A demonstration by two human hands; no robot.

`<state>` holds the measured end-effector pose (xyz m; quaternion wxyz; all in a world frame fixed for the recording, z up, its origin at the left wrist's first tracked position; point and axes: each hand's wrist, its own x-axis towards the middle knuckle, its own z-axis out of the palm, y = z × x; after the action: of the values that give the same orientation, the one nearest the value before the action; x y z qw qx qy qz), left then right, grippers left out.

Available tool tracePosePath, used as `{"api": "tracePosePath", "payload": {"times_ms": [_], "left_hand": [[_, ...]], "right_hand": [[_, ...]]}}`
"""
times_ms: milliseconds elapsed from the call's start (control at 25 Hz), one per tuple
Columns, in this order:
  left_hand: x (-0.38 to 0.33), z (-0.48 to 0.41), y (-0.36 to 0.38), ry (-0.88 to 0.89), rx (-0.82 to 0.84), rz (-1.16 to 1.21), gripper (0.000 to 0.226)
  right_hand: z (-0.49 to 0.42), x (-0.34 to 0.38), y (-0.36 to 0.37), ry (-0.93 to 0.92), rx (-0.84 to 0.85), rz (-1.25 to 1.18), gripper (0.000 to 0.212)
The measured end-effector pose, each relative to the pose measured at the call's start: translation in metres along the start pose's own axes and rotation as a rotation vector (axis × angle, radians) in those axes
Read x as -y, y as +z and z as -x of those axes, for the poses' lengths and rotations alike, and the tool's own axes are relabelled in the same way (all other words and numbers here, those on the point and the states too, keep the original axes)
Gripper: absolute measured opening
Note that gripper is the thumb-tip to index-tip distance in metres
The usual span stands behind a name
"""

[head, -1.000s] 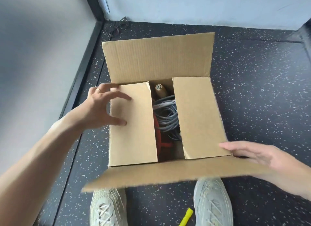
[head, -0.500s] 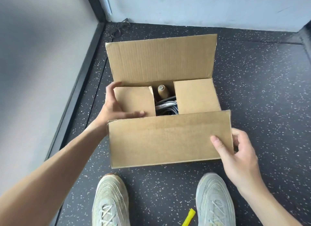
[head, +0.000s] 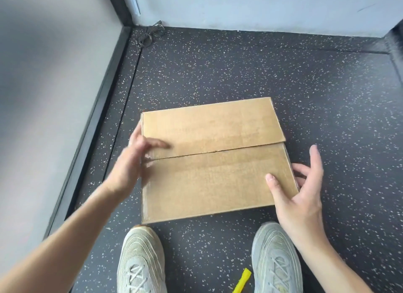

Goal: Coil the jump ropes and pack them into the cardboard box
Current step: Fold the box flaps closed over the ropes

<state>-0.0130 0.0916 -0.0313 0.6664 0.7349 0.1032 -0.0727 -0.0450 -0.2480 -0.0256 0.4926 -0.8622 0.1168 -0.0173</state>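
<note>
I read a bright frame under soft, even light. The cardboard box [head: 213, 162] is fairly sharp. At its left edge the left hand [head: 128, 164] is smeared by motion blur and casts a faint shadow on the box top. Left of the box the wall [head: 43, 96] is blurred. Beyond the box the far edge of the floor [head: 239, 74] bows from wide-angle distortion.

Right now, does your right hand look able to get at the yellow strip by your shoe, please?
Probably yes: the right hand holds nothing, only touching the cardboard box, and the yellow strip lies uncovered beside the right shoe.
</note>
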Motion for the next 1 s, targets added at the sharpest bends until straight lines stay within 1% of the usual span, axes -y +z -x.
{"api": "tracePosePath", "payload": {"times_ms": [40,120,200,240,280,320,440,520,600,800,920,1000], "left_hand": [[0.006,0.014,0.005,0.010,-0.013,-0.200,0.039],[0.009,0.040,0.022,0.047,-0.096,-0.624,0.050],[0.001,0.055,0.048,0.148,-0.196,-1.144,0.059],[0.000,0.057,0.060,0.170,-0.187,-1.306,0.065],[-0.003,0.056,0.073,0.163,-0.151,-1.369,0.069],[-0.004,0.051,0.081,0.150,-0.099,-1.372,0.071],[-0.004,0.030,0.098,0.203,0.043,-1.335,0.064],[-0.005,0.021,0.098,0.217,0.084,-1.342,0.063],[-0.006,0.020,0.096,0.190,0.052,-1.345,0.064],[-0.003,0.021,0.076,0.038,-0.097,-1.340,0.067],[-0.002,0.019,0.065,-0.039,-0.156,-1.344,0.068],[-0.005,0.018,0.061,-0.090,-0.199,-1.272,0.067]], "right_hand": [[0.001,0.001,0.000,-0.079,0.007,0.070,0.090],[-0.001,0.002,0.000,-0.239,0.033,0.284,0.079],[-0.003,0.007,0.009,-0.316,0.074,0.592,0.067],[-0.004,0.011,0.015,-0.351,0.106,0.736,0.062],[-0.004,0.018,0.024,-0.376,0.157,0.837,0.058],[-0.006,0.024,0.037,-0.398,0.221,0.882,0.056],[-0.020,0.041,0.079,-0.495,0.386,0.823,0.062],[-0.034,0.046,0.091,-0.551,0.439,0.818,0.064],[-0.044,0.041,0.082,-0.549,0.442,0.850,0.064],[-0.058,0.021,0.047,-0.424,0.372,0.980,0.061],[-0.059,0.019,0.041,-0.267,0.290,0.943,0.060],[-0.059,0.021,0.037,-0.156,0.271,0.864,0.059]]}}
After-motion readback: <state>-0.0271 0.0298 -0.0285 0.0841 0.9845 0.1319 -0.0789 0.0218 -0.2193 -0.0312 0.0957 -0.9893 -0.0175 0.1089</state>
